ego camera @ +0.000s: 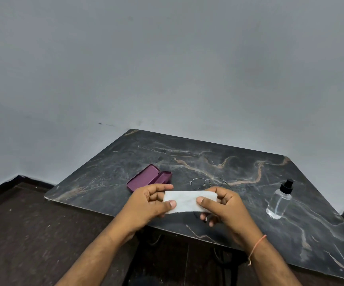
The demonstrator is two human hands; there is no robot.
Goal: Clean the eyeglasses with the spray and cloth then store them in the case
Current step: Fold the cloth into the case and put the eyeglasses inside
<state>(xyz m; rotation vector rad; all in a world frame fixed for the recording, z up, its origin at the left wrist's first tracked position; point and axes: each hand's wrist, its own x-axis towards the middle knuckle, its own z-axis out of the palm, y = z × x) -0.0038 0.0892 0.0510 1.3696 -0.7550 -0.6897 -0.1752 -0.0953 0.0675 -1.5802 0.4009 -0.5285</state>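
A: Eyeglasses [209, 182] sit just right of frame centre on the dark marble-pattern table [239, 162], thin wire frame, lenses facing the camera, partly hidden behind the right hand. Start from the left, though.

B: Left of centre: purple glasses case [148, 178], lid open, lying flat on the table, its long axis running diagonally toward the upper right. Near end sits just beyond the left hand.

A: Left hand [149, 203]?

B: Lower centre, held above the table's near edge. Thumb on top, fingers curled under, pinching the left end of a white cloth [186, 201].

A: Cloth state?

B: Folded into a flat strip, stretched level between both hands, off the table.

A: Right hand [223, 205]?

B: Mirror of the left. Thumb pressed on the cloth's right end, index and middle fingers curled behind it; the lower fingers curl loose below. Thin orange thread [256, 247] round that wrist.

A: Far right?

B: Clear spray bottle [278, 201], black pump top, standing upright on the table at right of frame, well apart from the hands. Whether it holds liquid, cannot tell. Grey wall [167, 58] fills the upper frame; dark floor [22, 223] lower left.
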